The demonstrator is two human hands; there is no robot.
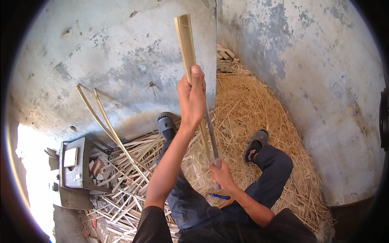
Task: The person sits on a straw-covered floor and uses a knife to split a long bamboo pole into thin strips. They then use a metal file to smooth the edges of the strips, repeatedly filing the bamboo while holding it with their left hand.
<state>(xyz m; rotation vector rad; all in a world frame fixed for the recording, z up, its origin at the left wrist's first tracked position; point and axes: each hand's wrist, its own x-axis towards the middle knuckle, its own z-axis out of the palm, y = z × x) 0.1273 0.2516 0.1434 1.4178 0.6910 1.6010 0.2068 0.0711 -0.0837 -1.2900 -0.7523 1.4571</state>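
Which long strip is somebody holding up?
The wide, pale strip gripped in the left hand. The two thin strips by the wall at left have no hand on them.

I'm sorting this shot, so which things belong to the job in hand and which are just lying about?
In use:
- pale strip, in left hand
- long-bladed tool, in right hand

Apparently lying about:
- blue object
- wooden furniture
- loose shavings

Peeling walls (316, 101) are stained blue-grey, and a boxy stand (77, 174) is set beside bright light (34, 170) at left.
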